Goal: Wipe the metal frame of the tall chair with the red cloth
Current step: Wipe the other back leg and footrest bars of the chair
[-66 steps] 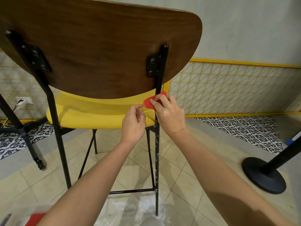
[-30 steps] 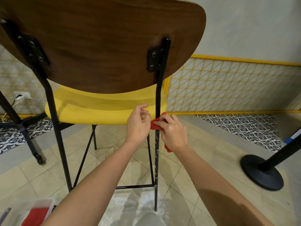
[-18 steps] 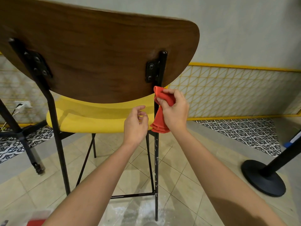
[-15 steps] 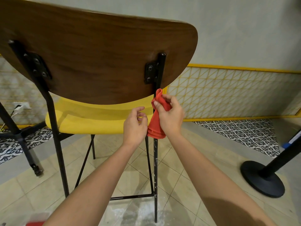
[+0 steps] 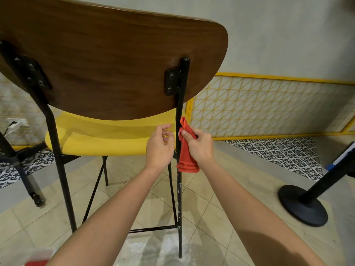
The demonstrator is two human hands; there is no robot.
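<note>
The right hand (image 5: pixel 199 146) grips the crumpled red cloth (image 5: pixel 187 160) against the tall chair's black metal rear post (image 5: pixel 179 198) at seat height, while the left hand (image 5: pixel 158 148) waits beside it, fingers loosely curled and empty, so most of the frame seemingly remains unwiped.

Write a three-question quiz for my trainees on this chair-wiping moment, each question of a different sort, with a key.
1. Which hand grips the red cloth?
2. The cloth is held against: A the yellow seat; B the black rear post; C the wooden backrest.
3. True or false: the cloth is spread flat on the floor.
Key: 1 the right hand; 2 B; 3 false.
</note>
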